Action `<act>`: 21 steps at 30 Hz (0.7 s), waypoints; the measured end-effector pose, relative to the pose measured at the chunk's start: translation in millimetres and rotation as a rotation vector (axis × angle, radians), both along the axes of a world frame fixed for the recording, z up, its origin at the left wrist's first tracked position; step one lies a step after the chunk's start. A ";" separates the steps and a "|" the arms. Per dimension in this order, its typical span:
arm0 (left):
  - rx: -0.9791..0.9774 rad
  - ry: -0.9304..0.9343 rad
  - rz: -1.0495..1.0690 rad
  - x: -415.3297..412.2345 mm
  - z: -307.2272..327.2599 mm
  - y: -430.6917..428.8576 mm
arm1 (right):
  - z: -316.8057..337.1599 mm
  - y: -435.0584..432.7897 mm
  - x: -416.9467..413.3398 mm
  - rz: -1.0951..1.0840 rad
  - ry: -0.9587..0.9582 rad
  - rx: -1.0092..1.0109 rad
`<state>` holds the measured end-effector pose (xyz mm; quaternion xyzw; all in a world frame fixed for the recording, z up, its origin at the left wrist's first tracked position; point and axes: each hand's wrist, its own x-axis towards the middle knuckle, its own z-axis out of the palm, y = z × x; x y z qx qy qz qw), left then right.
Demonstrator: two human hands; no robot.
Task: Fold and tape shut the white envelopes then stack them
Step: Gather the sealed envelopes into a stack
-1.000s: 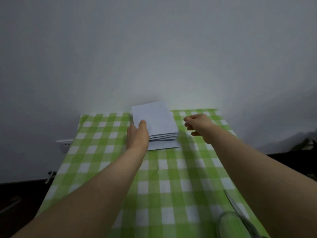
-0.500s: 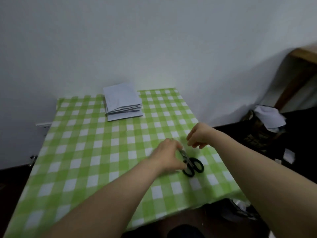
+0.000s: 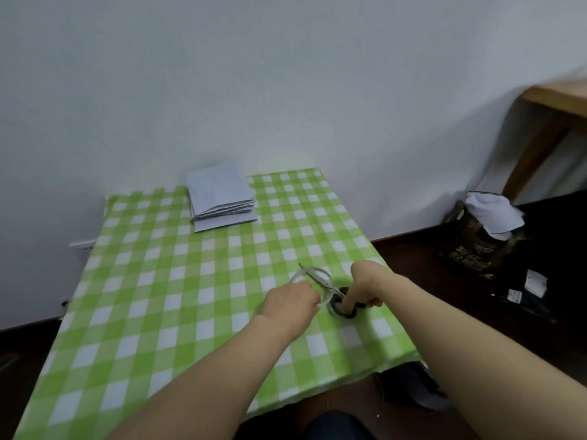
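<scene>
- The stack of white envelopes [image 3: 222,198] lies at the far edge of the bench [image 3: 158,281], against the wall [image 3: 286,74], on the green-and-white checked cloth. The stack is well apart from both hands, and nothing touches it.
- The left hand [image 3: 290,304] is on the near side of the bench from the stack and to its right. Its fingers [image 3: 309,296] are curled around the near rim of a clear roll of tape [image 3: 313,282]; how firmly they grip it cannot be told.
- The scissors [image 3: 330,292] lie just beside the left hand, with the blades pointing towards the stack and crossing the tape roll.
- The right hand [image 3: 365,284] is just right of the left hand. One of its fingers [image 3: 347,301] pokes down into a black handle loop of the scissors, and the others are curled at the second loop.
- Right of the bench, on the dark floor [image 3: 476,296], stands a dark bag [image 3: 476,246] with white paper [image 3: 494,214] on top, and small scraps lie near it.
- A wooden piece of furniture [image 3: 556,103] stands beyond the bag, by the wall.
</scene>
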<state>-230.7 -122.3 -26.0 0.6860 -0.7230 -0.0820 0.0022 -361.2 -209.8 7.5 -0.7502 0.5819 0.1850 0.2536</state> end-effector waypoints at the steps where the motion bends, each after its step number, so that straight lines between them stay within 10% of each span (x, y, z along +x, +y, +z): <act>1: -0.057 0.041 0.035 4.4 4.8 -5.3 | 2.8 -7.0 -0.9 -0.042 -0.053 0.000; 9: -0.183 0.205 0.360 56.7 36.2 -82.1 | 14.7 -73.1 24.1 -0.281 -0.407 -0.139; 21: -0.144 0.005 0.393 102.6 11.3 -203.3 | -29.7 -186.1 106.5 -0.271 -0.377 -0.297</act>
